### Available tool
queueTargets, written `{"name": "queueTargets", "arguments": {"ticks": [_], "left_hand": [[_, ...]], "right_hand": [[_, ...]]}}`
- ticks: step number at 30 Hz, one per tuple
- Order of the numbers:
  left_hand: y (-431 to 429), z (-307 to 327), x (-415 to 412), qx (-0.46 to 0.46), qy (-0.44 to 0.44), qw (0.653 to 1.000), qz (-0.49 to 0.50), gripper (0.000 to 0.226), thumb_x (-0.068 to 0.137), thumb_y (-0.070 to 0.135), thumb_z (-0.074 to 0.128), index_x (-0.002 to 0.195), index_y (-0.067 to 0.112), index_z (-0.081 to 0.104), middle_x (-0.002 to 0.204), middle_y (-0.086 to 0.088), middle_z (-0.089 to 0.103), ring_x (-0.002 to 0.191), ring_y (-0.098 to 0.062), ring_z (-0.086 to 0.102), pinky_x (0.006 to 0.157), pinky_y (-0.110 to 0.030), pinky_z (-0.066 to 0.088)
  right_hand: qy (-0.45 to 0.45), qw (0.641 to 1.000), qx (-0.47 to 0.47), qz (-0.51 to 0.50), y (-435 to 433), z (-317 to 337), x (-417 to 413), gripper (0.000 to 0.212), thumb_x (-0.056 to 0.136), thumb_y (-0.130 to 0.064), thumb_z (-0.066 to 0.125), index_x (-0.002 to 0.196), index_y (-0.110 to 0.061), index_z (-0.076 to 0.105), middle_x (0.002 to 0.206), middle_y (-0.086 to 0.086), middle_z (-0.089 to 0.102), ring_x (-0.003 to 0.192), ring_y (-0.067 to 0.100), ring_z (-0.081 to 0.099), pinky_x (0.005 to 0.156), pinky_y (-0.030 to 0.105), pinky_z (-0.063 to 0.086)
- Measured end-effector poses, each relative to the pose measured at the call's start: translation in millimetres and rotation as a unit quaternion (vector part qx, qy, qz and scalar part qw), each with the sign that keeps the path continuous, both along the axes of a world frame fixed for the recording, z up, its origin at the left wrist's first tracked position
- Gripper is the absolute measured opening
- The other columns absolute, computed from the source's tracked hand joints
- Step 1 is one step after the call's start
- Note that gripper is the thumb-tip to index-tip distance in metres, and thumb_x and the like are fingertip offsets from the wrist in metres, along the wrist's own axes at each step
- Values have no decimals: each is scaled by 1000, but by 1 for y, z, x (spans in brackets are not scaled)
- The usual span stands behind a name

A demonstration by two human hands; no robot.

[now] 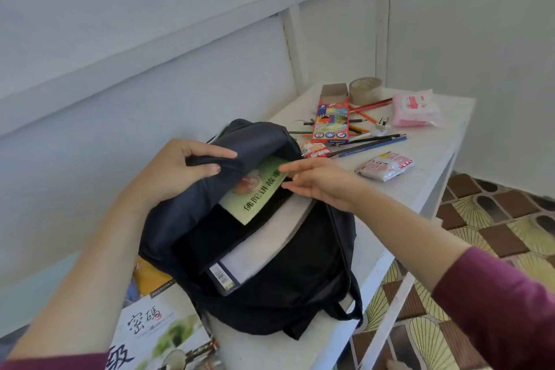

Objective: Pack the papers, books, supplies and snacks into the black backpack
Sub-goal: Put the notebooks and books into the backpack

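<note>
Black backpack [300, 264] open, green book [258, 192] half inside; left hand [177, 171] pinching flap at nine o'clock; right hand [318, 180] loosely open, fingertips on book.

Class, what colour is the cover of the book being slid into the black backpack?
Light green with dark lettering, seen clearest in the head view.

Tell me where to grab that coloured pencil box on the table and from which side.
Take the coloured pencil box across its long edges near the middle, coming from above. It lies flat with its flap open at the far end and loose pencils on both sides, so a top-down pinch with the fingers probably disturbs least.
</note>
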State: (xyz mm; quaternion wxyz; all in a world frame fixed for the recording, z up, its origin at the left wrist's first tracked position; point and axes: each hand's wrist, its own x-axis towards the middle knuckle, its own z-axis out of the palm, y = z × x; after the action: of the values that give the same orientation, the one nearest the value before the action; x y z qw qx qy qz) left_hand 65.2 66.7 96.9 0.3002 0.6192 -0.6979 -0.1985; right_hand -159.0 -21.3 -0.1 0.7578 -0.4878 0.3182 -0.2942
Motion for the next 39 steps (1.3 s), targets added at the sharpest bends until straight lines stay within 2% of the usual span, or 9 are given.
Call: {"name": "queueTargets", "arguments": {"ticks": [4, 6, 9, 11, 14, 19, 31, 35, 39], "left_hand": [[0, -1, 0, 0, 4, 1000, 2, 47, 83, -5, 62, 91, 40, 71, 91, 32, 66, 95, 13, 59, 79, 2, 38], [0, -2, 0, -1, 7, 1000, 5, 47, 83, -5, 62, 89, 41, 71, 92, 32, 67, 95, 13, 59, 79, 1, 38], [-1, 0, 1, -5, 11, 1000, 4, 54, 83, -5, 62, 86, 48, 71, 96, 28, 68, 98, 9, 59, 81, 0, 39], [-1, 1, 1, -8, 10, 1000, 0, 55, 83, -6, 62, 88, 48, 70, 98, 27, 67, 98, 10, 59, 81, 0, 38], [0, 2, 0, -9, 12, 1000, -3, 53, 82, -7, 62, 91, 44, 69, 98, 27, 67, 98, 11, 59, 80, 1, 38], [0, 0, 2, -9, 17, 1000, -5, 52, 83, -7, 61, 92, 43, 69, 94, 28, 68, 97, 11, 59, 79, 1, 38], [-7, -7, 10, 3, 36, 999, -2, 50, 83, -6, 61, 93, 42, 70, 97, 26, 69, 101, 9, 59, 83, -1, 39], [-10, -9, 14, 5, 41, 999, 1, 50, 84, -6, 61, 94, 42, 70, 99, 25, 68, 103, 8, 59, 87, -2, 39], [-11, -11, 15, 3, 48, 999, 0, 50, 84, -7, 60, 94, 41, 70, 100, 24, 69, 104, 7, 59, 88, -3, 39]], "right_hand": [[128, 982, -137, -11, 14, -4, 12, 34, 90, 5, 46, 119, -7, 60, 121, 14, 59, 97, 14, 63, 82, 13, 50], [253, 897, -362, -29, 22, -8, 15, 36, 90, -3, 49, 124, -12, 59, 125, 8, 60, 97, 9, 61, 82, 7, 42], [326, 730, -600, 31, 27, -23, 26, 46, 93, -16, 47, 139, -15, 44, 143, 8, 44, 131, 21, 40, 108, 27, 27], [363, 643, -670, 78, 29, -34, 36, 52, 96, -26, 43, 146, -19, 30, 154, 9, 25, 142, 23, 21, 115, 39, 12], [385, 586, -705, 106, 27, -47, 50, 54, 99, -39, 35, 149, -26, 20, 158, 10, 9, 145, 27, 7, 114, 45, -7], [439, 580, -676, 117, 13, -51, 63, 48, 99, -50, 18, 146, -45, 7, 158, 12, -2, 145, 31, -6, 113, 51, -11], [474, 580, -655, 102, 3, -51, 69, 51, 97, -56, 17, 145, -48, 3, 157, 15, 1, 144, 33, -4, 111, 57, -14], [476, 567, -664, 105, 0, -53, 71, 65, 82, -62, -7, 145, -48, 3, 157, 16, 3, 144, 35, -1, 109, 58, -15], [473, 577, -656, 114, 2, -51, 69, 53, 96, -57, 12, 146, -45, 1, 157, 15, -4, 144, 32, -8, 111, 56, -15]]}}
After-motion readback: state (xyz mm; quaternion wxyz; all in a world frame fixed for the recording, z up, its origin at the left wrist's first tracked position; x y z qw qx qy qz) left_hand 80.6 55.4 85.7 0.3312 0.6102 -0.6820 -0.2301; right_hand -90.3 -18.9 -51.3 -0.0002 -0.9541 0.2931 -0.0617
